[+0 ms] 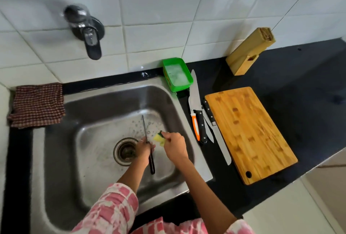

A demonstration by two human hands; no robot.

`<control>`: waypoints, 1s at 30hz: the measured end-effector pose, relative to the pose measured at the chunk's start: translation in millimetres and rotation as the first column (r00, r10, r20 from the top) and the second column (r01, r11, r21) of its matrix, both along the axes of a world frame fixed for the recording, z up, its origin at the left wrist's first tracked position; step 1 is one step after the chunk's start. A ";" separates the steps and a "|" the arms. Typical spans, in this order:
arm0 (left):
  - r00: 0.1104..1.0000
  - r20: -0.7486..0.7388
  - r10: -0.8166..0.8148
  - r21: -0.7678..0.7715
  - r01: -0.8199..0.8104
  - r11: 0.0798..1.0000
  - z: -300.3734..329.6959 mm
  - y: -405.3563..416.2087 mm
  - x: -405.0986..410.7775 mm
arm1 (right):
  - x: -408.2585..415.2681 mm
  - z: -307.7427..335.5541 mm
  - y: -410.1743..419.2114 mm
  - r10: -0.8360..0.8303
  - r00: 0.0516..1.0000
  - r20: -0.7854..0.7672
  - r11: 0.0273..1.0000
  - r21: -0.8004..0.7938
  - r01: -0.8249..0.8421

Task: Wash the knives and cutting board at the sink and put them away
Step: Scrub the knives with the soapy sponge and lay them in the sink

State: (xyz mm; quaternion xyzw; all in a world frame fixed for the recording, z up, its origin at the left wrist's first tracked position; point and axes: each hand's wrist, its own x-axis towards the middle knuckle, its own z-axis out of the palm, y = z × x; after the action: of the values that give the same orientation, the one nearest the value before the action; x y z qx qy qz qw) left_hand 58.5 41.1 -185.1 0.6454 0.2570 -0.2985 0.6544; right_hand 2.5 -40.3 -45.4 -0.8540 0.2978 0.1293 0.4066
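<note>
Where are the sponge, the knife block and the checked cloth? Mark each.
sponge (159,139), head view, its yellow face.
knife block (250,50), head view, its slanted side.
checked cloth (37,105), head view, its middle.

Black counter (292,87): wood cutting board (250,132), 4 knives (203,121) beside it, green soap tub (177,73), knife block (249,50), checked cloth (37,104).

A slim knife (148,144) with a dark handle was held over the steel sink (104,102), blade pointing to the far side, handle toward the near edge. Right of the sink, on the black counter, four more knives (204,119) lay side by side, touching or overlapping: one orange-and-white handled, the rest black handled. Just right of them a wooden cutting board (250,132) lay flat, its hanging hole at the near corner.
</note>
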 end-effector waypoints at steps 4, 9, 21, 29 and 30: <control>0.971 -0.093 -0.218 0.195 0.233 0.953 -23.3 -8.9 2.6 | 5.2 -22.5 -21.5 -0.221 0.974 0.048 0.943 0.264 0.201; 0.956 0.147 -0.254 0.473 0.158 0.867 42.9 -38.9 -1.7 | 13.7 -5.1 -49.2 -0.574 0.819 0.000 0.581 0.704 0.407; 0.538 0.295 -0.790 0.829 0.267 0.491 131.3 -155.1 -33.6 | 31.5 48.4 -128.4 -0.799 0.602 -0.021 0.262 0.888 0.379; 0.665 0.244 -0.706 0.714 0.369 0.595 153.7 -119.6 -33.9 | 13.3 53.3 -125.5 -0.671 0.677 0.304 0.694 0.578 0.429; 0.635 0.239 -0.735 0.721 0.390 0.572 156.8 -106.7 -36.0 | 10.8 50.6 -122.0 -0.515 0.757 0.402 0.850 0.353 0.391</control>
State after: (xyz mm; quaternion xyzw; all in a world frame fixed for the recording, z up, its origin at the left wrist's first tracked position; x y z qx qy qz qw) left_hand 22.5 -65.6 -28.3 0.9212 -0.0772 -0.2145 0.3154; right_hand 13.3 -162.3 5.2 -0.7022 0.3674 -0.1544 0.5899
